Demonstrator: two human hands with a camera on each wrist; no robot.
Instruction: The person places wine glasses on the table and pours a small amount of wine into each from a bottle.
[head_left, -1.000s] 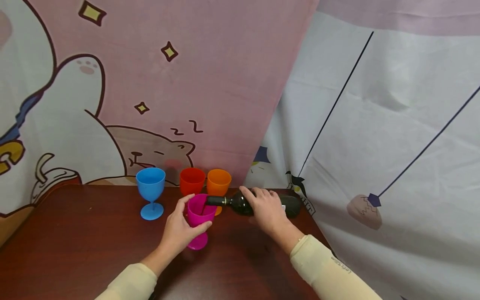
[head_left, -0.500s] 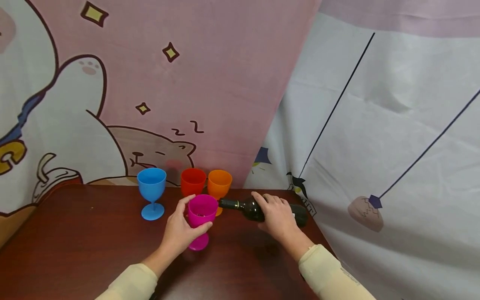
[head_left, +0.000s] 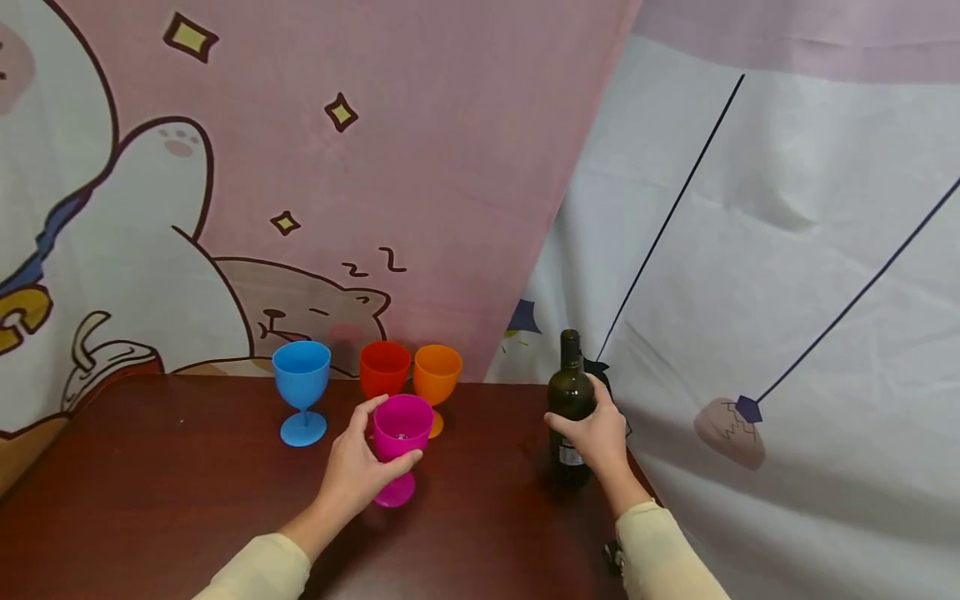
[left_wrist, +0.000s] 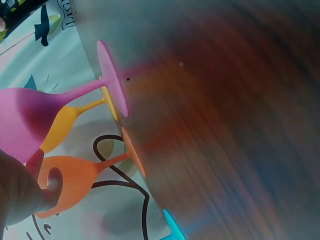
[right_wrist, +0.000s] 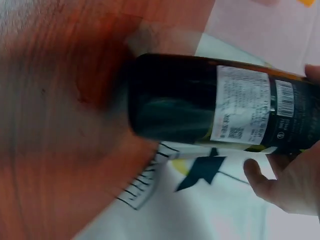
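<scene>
My left hand (head_left: 352, 467) holds a magenta plastic goblet (head_left: 402, 427) by its bowl, thumb in front and fingers round the left side. The goblet is upright, and small glints show inside it. On the right, my right hand (head_left: 597, 429) grips a dark green wine bottle (head_left: 568, 396) round its body. The bottle stands upright, its neck uncovered at the top. In the right wrist view, a white printed label (right_wrist: 241, 105) shows on the bottle. Whether the bottle's base touches the table is hard to tell.
Behind the magenta goblet are a red goblet (head_left: 385, 367) and an orange goblet (head_left: 437, 375), both partly hidden. A blue goblet (head_left: 302, 375) stands further left. All are on a dark brown wooden table (head_left: 187, 500), with a printed cloth (head_left: 450, 167) hanging behind.
The bottle was tilted with its mouth in the magenta goblet. My right hand has drawn it away to the right and turned it upright. The left hand keeps its hold in about the same place.
</scene>
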